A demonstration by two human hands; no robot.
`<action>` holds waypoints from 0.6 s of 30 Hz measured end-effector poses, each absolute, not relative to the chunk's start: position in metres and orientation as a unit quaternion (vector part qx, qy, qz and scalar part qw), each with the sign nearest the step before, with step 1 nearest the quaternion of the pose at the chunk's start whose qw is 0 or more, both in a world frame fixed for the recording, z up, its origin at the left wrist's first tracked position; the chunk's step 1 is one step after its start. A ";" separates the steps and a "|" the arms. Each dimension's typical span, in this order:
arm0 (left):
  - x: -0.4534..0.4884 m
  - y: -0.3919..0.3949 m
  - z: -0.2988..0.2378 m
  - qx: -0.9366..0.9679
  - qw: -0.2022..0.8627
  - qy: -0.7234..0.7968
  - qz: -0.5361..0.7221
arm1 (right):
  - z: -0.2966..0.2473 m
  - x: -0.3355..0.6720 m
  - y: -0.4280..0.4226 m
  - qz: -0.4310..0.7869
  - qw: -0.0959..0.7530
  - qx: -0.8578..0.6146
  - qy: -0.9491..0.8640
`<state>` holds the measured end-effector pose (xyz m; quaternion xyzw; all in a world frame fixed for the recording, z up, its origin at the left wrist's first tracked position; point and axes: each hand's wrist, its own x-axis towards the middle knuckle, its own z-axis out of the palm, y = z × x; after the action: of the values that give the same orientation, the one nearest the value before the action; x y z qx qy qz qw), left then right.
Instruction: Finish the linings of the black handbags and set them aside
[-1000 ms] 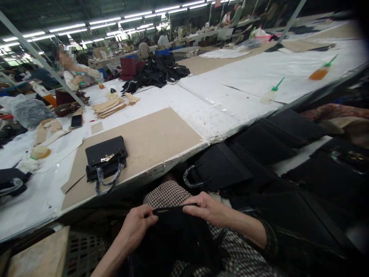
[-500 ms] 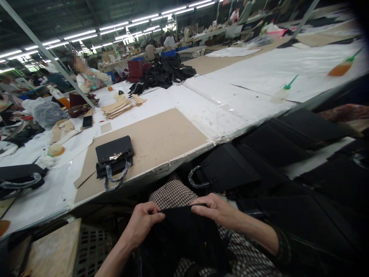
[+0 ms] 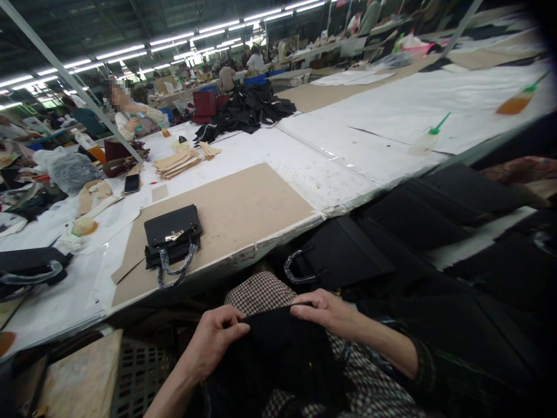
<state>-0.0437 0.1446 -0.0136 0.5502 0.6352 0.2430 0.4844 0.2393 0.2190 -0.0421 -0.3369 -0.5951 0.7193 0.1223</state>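
Note:
A black handbag [image 3: 282,354] rests on my lap, over a checked cloth [image 3: 261,293]. My left hand [image 3: 220,337] pinches the left end of its top edge between thumb and fingers. At the right end of the same edge, my right hand [image 3: 324,312] grips with the thumb on the near face. The bag's lower part is dark and hard to make out. On the table in front lies a finished-looking black handbag [image 3: 172,226] with a metal clasp and plastic-wrapped handles.
The white-covered table [image 3: 313,168] carries a tan board [image 3: 243,197], tan pieces [image 3: 178,162], a phone [image 3: 131,183] and a heap of black pieces [image 3: 252,107]. More black bags [image 3: 343,252] lie at my right. A plastic crate [image 3: 141,371] stands low at left. A co-worker [image 3: 134,116] sits across.
My hands keep their grip on the bag's top edge, which has tilted slightly so more of its near face shows. The co-worker's arm has shifted a little.

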 end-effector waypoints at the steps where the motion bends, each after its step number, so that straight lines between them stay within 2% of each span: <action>1: -0.044 0.144 -0.013 0.557 0.482 0.629 0.249 | -0.042 0.239 0.219 0.718 0.120 -0.340 -0.596; 18: -0.039 0.144 -0.018 0.524 0.471 0.666 0.246 | -0.043 0.238 0.219 0.715 0.122 -0.347 -0.595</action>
<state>-0.0394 0.1439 -0.0182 0.5237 0.6657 0.2458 0.4714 0.2378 0.2192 -0.0434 -0.3469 -0.5948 0.7147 0.1224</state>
